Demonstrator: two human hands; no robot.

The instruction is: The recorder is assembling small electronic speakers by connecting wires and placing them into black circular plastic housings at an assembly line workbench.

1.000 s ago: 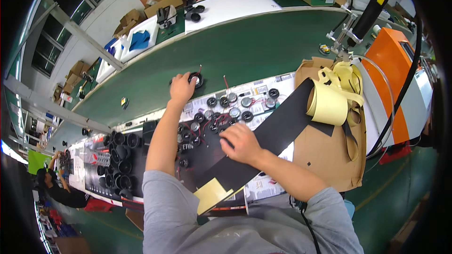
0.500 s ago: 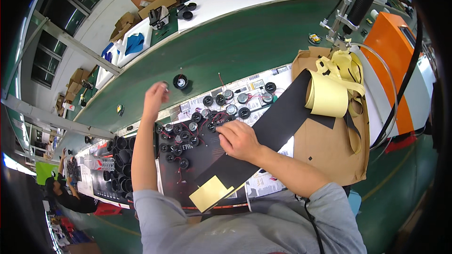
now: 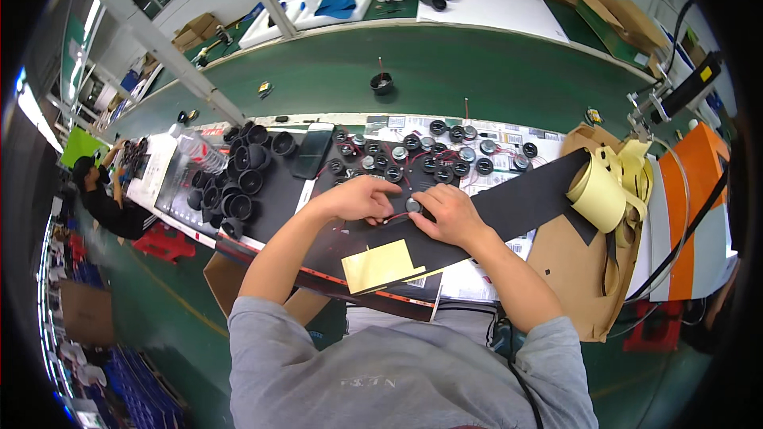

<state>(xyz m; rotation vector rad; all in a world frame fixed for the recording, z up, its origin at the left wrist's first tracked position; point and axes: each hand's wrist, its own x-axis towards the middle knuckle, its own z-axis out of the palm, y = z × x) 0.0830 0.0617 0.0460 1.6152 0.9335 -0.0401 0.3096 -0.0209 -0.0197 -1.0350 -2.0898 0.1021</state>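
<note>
Over the dark board, my right hand point(image 3: 451, 214) has its thumb and fingers closed around a small round speaker point(image 3: 412, 205) with a silver face. A red wire point(image 3: 400, 215) runs from that speaker toward my left hand point(image 3: 359, 200), whose fingers are curled close by; whether they pinch anything is hidden. Several more black and silver speakers point(image 3: 429, 165) with red wires lie just beyond both hands. A long black strip point(image 3: 524, 195) passes under my right forearm, unrolling from a yellow-backed roll point(image 3: 598, 197). Nearer me lie yellow sheets point(image 3: 380, 264).
Black cups point(image 3: 238, 179) are heaped at the left, beside a phone point(image 3: 313, 149) and clear plastic bottles point(image 3: 203, 151). Another black cup point(image 3: 381, 83) stands on the green belt point(image 3: 318, 71). At the right are cardboard point(image 3: 572, 286) and an orange machine point(image 3: 691, 191). A co-worker point(image 3: 107, 199) sits far left.
My left hand has come down from near the cup on the green belt to the board, beside my right hand. The right hand now grips a speaker. The view has swung leftward.
</note>
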